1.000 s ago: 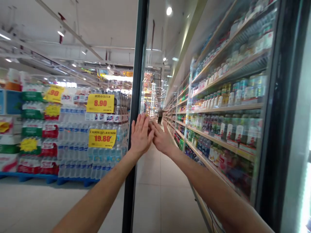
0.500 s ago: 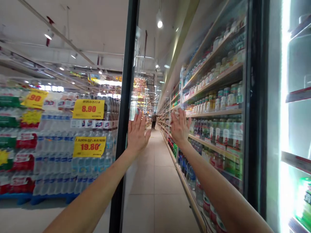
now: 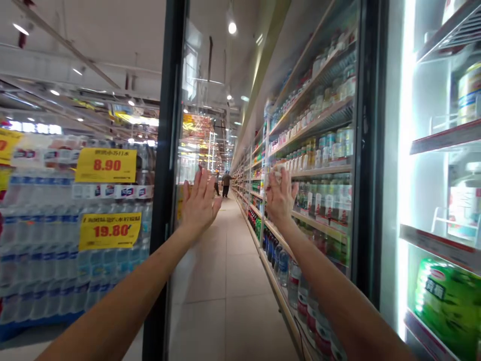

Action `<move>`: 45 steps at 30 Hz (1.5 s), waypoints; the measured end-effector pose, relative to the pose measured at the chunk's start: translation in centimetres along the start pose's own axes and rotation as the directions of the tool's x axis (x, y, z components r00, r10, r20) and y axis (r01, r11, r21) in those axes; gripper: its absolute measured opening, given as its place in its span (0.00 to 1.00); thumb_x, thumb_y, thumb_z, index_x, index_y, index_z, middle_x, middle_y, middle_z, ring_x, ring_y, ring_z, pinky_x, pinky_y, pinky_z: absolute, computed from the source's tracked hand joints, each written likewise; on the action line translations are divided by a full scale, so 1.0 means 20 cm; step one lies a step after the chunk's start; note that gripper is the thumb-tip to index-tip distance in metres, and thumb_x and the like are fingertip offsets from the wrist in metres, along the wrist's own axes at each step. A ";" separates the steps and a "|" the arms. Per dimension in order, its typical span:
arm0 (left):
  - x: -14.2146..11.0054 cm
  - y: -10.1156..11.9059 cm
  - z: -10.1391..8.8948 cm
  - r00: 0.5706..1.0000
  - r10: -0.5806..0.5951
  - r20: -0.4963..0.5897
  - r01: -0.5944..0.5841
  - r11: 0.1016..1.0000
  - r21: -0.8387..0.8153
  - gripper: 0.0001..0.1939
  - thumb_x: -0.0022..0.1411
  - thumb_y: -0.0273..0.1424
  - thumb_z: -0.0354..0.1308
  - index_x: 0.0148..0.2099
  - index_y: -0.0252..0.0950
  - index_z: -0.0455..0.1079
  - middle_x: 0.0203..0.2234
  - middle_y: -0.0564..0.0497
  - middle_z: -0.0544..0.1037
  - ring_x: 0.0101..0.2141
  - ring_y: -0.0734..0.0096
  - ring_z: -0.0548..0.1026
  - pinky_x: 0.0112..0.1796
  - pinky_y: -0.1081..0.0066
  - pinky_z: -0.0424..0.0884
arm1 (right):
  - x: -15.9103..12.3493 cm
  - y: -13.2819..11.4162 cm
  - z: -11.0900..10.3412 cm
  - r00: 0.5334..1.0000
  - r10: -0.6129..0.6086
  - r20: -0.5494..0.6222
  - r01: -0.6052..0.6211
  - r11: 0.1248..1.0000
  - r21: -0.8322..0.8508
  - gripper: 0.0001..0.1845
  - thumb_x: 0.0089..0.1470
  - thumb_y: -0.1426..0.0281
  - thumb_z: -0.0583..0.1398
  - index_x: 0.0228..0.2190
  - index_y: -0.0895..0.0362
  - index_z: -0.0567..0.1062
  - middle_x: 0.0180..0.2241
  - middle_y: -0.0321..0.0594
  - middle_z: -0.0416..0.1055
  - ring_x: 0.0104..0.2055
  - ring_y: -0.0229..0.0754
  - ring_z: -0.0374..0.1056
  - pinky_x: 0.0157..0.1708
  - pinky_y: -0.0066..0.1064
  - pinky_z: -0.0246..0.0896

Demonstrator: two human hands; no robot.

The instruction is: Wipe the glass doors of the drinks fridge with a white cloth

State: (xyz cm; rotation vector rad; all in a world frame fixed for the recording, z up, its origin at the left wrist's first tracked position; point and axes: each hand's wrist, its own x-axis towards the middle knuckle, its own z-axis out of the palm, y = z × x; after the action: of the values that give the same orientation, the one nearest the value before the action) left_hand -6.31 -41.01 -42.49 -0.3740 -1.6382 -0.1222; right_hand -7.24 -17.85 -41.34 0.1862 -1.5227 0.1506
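Observation:
A tall glass door (image 3: 240, 281) with a black frame (image 3: 165, 165) stands in front of me. My left hand (image 3: 198, 205), palm toward the pane, lies flat near its left side with fingers spread and nothing in it. My right hand (image 3: 281, 203) is on the right part of the pane, over a crumpled whitish wad (image 3: 277, 173) that shows around its fingertips. Whether the wad is cloth or paper I cannot tell.
Lit cooler shelves (image 3: 443, 138) with drinks and a green multipack (image 3: 445, 301) are close on the right. Rows of bottles (image 3: 323, 200) show in or through the glass. Stacked water packs (image 3: 37, 240) with yellow price signs (image 3: 105, 165) stand left. A distant person (image 3: 226, 183) is in the aisle.
The view has swung right, so the frame and price signs sit farther left. Both hands have shifted right relative to the door frame. A second distant figure now shows beside the first.

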 end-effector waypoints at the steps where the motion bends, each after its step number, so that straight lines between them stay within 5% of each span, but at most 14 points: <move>1: 0.01 0.02 0.00 1.000 0.018 0.005 -0.018 1.000 0.001 0.32 0.62 0.40 0.45 0.64 0.35 0.45 0.62 0.43 0.48 0.63 0.60 0.43 0.59 0.53 0.37 | -0.02 -0.02 0.00 0.996 -0.087 0.032 0.087 0.996 0.006 0.25 0.55 0.70 0.50 0.55 0.49 0.61 0.61 0.45 0.50 0.64 0.46 0.43 0.58 0.51 0.37; 5: 0.06 0.09 0.03 1.000 0.001 0.023 -0.001 1.000 -0.006 0.31 0.62 0.40 0.44 0.64 0.34 0.46 0.63 0.43 0.47 0.63 0.60 0.41 0.59 0.52 0.38 | -0.07 0.09 -0.02 0.974 -0.207 0.096 0.207 0.978 0.013 0.23 0.55 0.69 0.51 0.53 0.48 0.64 0.61 0.43 0.51 0.63 0.44 0.44 0.59 0.49 0.35; 7: 0.07 0.10 0.04 1.000 -0.006 0.024 0.006 1.000 -0.013 0.31 0.62 0.40 0.44 0.64 0.35 0.46 0.63 0.43 0.47 0.63 0.60 0.41 0.59 0.51 0.38 | -0.06 0.23 -0.04 0.999 -0.025 0.032 0.026 0.999 -0.024 0.23 0.56 0.69 0.49 0.54 0.49 0.63 0.62 0.45 0.49 0.63 0.46 0.45 0.58 0.52 0.36; 11: 0.06 0.08 0.07 1.000 0.013 -0.003 -0.013 1.000 -0.025 0.32 0.61 0.41 0.45 0.64 0.36 0.44 0.63 0.43 0.47 0.63 0.60 0.43 0.59 0.52 0.37 | -0.07 0.41 -0.05 0.962 0.256 -0.092 -0.260 0.965 -0.031 0.26 0.56 0.69 0.47 0.56 0.52 0.59 0.63 0.49 0.44 0.63 0.50 0.44 0.56 0.55 0.40; 18: 0.05 0.08 0.08 1.000 0.007 -0.026 -0.009 0.997 -0.083 0.31 0.62 0.42 0.44 0.64 0.37 0.45 0.63 0.43 0.48 0.63 0.60 0.43 0.59 0.52 0.36 | -0.19 0.27 -0.06 0.992 -0.098 0.076 0.098 0.995 0.004 0.25 0.55 0.71 0.49 0.54 0.48 0.62 0.62 0.42 0.48 0.64 0.45 0.42 0.59 0.50 0.37; 21: 0.05 0.09 0.07 1.000 0.002 -0.016 -0.003 0.997 -0.071 0.31 0.61 0.41 0.44 0.64 0.38 0.45 0.63 0.43 0.48 0.62 0.60 0.44 0.59 0.52 0.37 | -0.21 0.45 -0.10 0.996 0.092 0.017 -0.092 0.995 -0.040 0.24 0.55 0.70 0.48 0.54 0.50 0.63 0.62 0.45 0.48 0.63 0.47 0.44 0.58 0.52 0.38; 25: 0.05 0.09 0.07 1.000 0.010 -0.022 -0.011 0.999 -0.051 0.31 0.62 0.41 0.44 0.64 0.37 0.46 0.62 0.42 0.49 0.62 0.60 0.44 0.59 0.52 0.37 | -0.21 0.66 -0.13 0.893 0.429 -0.132 -0.438 0.898 -0.048 0.26 0.55 0.69 0.47 0.56 0.52 0.60 0.62 0.49 0.46 0.63 0.51 0.45 0.55 0.57 0.42; 27: 0.06 0.09 0.07 1.000 0.009 -0.025 -0.011 0.999 -0.049 0.31 0.61 0.40 0.45 0.64 0.36 0.46 0.62 0.42 0.49 0.62 0.60 0.44 0.59 0.52 0.37 | -0.22 0.63 -0.12 0.910 0.396 -0.122 -0.403 0.914 -0.046 0.25 0.55 0.69 0.47 0.55 0.52 0.61 0.62 0.50 0.45 0.63 0.51 0.44 0.55 0.57 0.42; 30: 0.06 0.08 0.07 1.000 0.002 -0.021 -0.003 0.998 -0.056 0.31 0.61 0.40 0.45 0.64 0.37 0.45 0.62 0.42 0.48 0.62 0.59 0.44 0.59 0.52 0.37 | -0.27 0.49 -0.09 0.990 0.137 -0.029 -0.138 0.990 -0.035 0.23 0.55 0.70 0.48 0.53 0.51 0.64 0.62 0.47 0.48 0.64 0.48 0.43 0.58 0.54 0.41; 34: 0.02 0.12 0.07 1.000 0.008 -0.004 -0.008 0.998 -0.056 0.31 0.61 0.38 0.45 0.64 0.37 0.44 0.63 0.43 0.47 0.62 0.58 0.43 0.59 0.50 0.38 | -0.32 0.44 -0.11 0.992 -0.090 0.088 0.091 0.996 -0.007 0.22 0.55 0.71 0.50 0.51 0.47 0.67 0.61 0.43 0.51 0.63 0.45 0.45 0.59 0.50 0.41; 37: -0.07 0.17 0.07 0.998 0.062 0.015 -0.062 0.997 -0.038 0.32 0.61 0.37 0.46 0.65 0.37 0.41 0.62 0.43 0.49 0.62 0.59 0.45 0.59 0.51 0.39 | -0.34 0.62 -0.15 0.994 0.109 0.031 -0.108 0.993 -0.045 0.22 0.55 0.70 0.49 0.50 0.49 0.67 0.61 0.45 0.51 0.62 0.47 0.48 0.58 0.53 0.41; 41: -0.18 0.22 0.10 0.997 0.073 0.001 -0.073 0.996 -0.043 0.34 0.60 0.37 0.48 0.65 0.39 0.40 0.62 0.43 0.51 0.62 0.58 0.46 0.59 0.50 0.40 | -0.32 0.81 -0.17 0.855 0.493 -0.163 -0.505 0.862 -0.045 0.25 0.54 0.70 0.47 0.53 0.54 0.65 0.61 0.52 0.49 0.61 0.52 0.50 0.53 0.57 0.47; 43: -0.20 0.22 0.12 0.998 0.064 -0.011 -0.064 0.997 -0.052 0.34 0.60 0.36 0.49 0.65 0.40 0.40 0.61 0.43 0.51 0.62 0.58 0.46 0.59 0.50 0.40 | -0.33 0.76 -0.16 0.866 0.472 -0.165 -0.485 0.873 -0.049 0.24 0.54 0.70 0.47 0.53 0.55 0.65 0.61 0.53 0.49 0.61 0.52 0.50 0.53 0.56 0.48; 45: -0.20 0.22 0.12 0.998 0.064 -0.016 -0.064 0.996 -0.062 0.34 0.60 0.36 0.49 0.65 0.40 0.40 0.62 0.44 0.51 0.62 0.59 0.46 0.59 0.50 0.40 | -0.36 0.65 -0.14 0.945 0.313 -0.096 -0.319 0.946 -0.055 0.23 0.54 0.70 0.48 0.51 0.53 0.66 0.61 0.49 0.49 0.62 0.49 0.48 0.56 0.53 0.46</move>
State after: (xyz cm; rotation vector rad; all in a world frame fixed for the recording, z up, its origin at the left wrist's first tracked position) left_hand -7.05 -36.87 -47.26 -0.4722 -1.6098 -0.1277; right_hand -7.64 -4.54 -48.37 -0.1218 -1.4612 0.3557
